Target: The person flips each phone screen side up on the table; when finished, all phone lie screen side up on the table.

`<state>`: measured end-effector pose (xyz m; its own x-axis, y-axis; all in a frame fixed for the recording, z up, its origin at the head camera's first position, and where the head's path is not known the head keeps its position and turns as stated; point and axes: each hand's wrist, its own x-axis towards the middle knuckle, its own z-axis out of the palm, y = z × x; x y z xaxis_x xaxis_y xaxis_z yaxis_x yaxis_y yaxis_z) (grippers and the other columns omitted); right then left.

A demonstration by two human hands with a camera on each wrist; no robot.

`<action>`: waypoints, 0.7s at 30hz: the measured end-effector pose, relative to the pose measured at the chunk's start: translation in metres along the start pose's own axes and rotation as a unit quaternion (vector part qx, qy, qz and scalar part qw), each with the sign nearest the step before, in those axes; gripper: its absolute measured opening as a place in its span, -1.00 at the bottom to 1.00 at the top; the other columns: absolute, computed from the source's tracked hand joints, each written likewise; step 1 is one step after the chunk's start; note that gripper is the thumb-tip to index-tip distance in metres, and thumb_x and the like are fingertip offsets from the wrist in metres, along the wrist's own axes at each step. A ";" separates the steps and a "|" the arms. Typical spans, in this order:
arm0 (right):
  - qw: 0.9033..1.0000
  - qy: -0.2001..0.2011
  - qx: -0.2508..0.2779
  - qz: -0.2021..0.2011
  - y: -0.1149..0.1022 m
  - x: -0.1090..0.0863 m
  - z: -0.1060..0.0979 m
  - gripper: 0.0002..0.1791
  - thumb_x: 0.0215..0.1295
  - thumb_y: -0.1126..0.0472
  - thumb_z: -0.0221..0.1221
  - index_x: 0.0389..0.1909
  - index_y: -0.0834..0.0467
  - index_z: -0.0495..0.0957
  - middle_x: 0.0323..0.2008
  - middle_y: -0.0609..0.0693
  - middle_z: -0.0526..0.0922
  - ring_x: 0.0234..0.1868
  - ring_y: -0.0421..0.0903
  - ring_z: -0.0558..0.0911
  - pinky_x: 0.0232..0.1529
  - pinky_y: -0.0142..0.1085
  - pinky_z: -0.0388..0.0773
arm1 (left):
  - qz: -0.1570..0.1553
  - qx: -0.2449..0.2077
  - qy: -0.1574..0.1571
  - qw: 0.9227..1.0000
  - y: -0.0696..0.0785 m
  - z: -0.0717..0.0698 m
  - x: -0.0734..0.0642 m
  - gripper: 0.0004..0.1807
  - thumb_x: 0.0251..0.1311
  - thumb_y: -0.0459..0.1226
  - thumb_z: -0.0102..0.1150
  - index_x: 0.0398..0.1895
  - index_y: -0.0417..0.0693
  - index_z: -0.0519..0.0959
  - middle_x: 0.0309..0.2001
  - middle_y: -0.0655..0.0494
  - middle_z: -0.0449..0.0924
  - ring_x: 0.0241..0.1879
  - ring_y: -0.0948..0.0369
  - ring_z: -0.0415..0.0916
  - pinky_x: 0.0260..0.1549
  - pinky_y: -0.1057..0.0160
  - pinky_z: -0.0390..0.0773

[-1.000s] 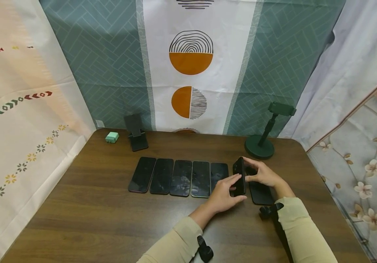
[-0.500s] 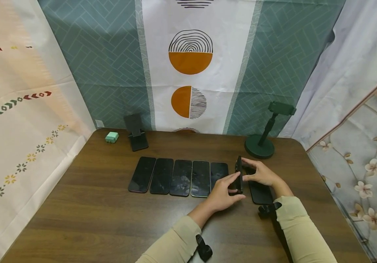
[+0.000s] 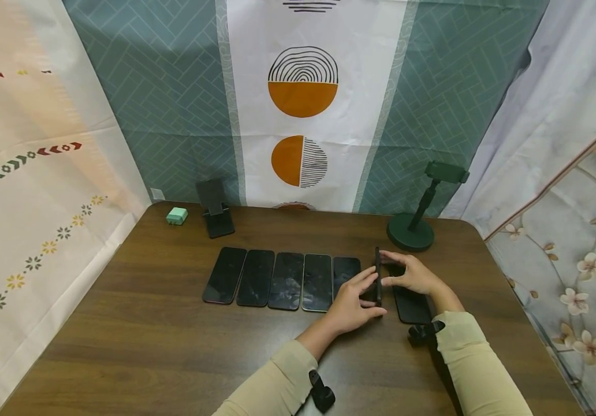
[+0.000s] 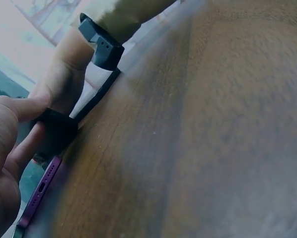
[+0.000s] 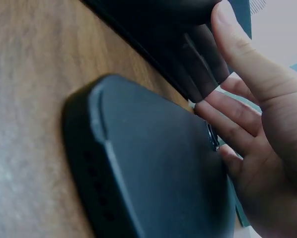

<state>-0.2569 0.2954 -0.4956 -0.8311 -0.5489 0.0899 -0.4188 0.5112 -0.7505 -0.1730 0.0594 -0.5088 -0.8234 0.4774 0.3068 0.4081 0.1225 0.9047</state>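
Note:
A black smartphone stands on its edge between the two hands, seen nearly edge-on in the head view. My left hand holds it from the left, thumb at the near end and fingers along its left face. On the other side, my right hand has its fingers at the far end and its thumb against the glossy screen, which mirrors the fingers. Just right of it lies another dark phone, large in the right wrist view. Several phones lie side by side to the left.
On the brown wooden table, a black phone stand and a mint-green charger stand at the back left. A dark green round-based stand is behind the right hand. Patterned cloth hangs behind the table.
The held smartphone has turned from showing its camera side to nearly edge-on and shifted slightly left. Both hands have moved with it only a little.

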 end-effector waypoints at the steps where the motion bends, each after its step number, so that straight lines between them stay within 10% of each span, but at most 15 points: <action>1: 1.000 0.000 0.001 0.002 0.000 -0.001 0.000 -0.13 0.20 0.23 0.45 0.46 0.38 0.27 0.28 0.34 0.51 0.29 0.31 0.48 0.24 0.27 0.39 | 0.000 0.002 0.003 1.000 -0.001 0.000 0.000 -0.11 0.09 -0.44 0.48 0.48 -0.36 0.25 0.56 -0.03 0.12 0.20 0.16 0.54 -0.19 0.49 0.63; 13: 1.000 0.005 -0.015 0.024 0.001 -0.002 0.000 -0.14 0.21 0.15 0.45 0.46 0.32 0.30 0.35 0.32 0.44 0.35 0.32 0.41 0.29 0.27 0.35 | -0.007 0.153 0.031 0.988 -0.003 -0.004 0.001 -0.12 0.00 -0.16 0.61 0.39 -0.28 0.43 0.47 0.01 0.32 0.42 0.04 0.30 0.34 0.13 0.39; 21: 0.999 0.007 -0.034 0.021 0.003 -0.004 0.001 -0.24 0.28 0.15 0.39 0.45 0.26 0.35 0.36 0.30 0.44 0.36 0.32 0.41 0.29 0.30 0.32 | -0.039 0.219 0.028 0.975 -0.001 -0.005 -0.002 -0.12 -0.04 -0.04 0.62 0.34 -0.26 0.49 0.44 0.02 0.38 0.42 0.05 0.32 0.35 0.05 0.38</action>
<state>-0.2548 0.2987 -0.4986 -0.8532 -0.5170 0.0696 -0.4078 0.5778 -0.7071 -0.1741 0.0543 -0.5090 -0.8738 0.4053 0.2688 0.4626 0.5221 0.7166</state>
